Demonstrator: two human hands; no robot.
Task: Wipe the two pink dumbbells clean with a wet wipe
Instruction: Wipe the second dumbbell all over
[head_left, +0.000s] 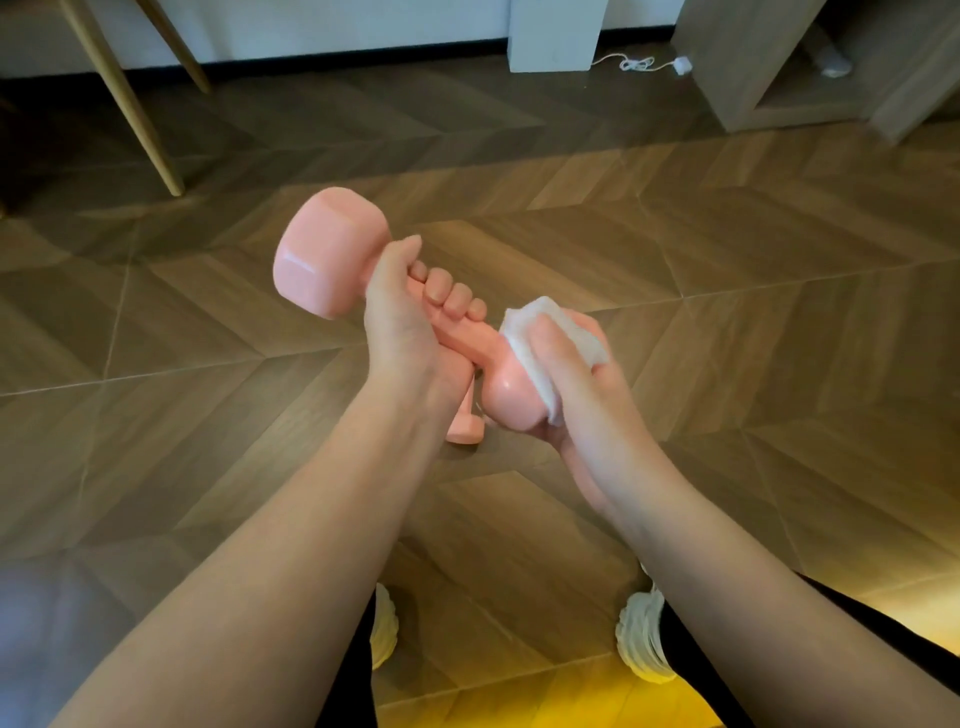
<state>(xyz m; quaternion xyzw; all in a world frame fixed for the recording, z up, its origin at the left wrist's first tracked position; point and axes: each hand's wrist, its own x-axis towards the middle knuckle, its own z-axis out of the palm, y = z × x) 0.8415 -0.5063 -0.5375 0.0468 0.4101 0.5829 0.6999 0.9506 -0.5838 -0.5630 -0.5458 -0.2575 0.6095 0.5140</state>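
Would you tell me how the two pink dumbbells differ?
The held dumbbell is raised and tilted in the left hand; the second dumbbell rests on the floor. The right hand presses a wet wipe on the held dumbbell; the second dumbbell is mostly hidden. Both are pink.

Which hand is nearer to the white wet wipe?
Right. The right hand holds the white wet wipe against the near head of the smooth pink dumbbell; the left hand grips its handle, beside the wipe.

Wood-pattern chevron floor (727, 270), pale wooden chair legs (124, 98), white pillar (556, 34), white cable (644, 64), grey shelf unit (779, 67)
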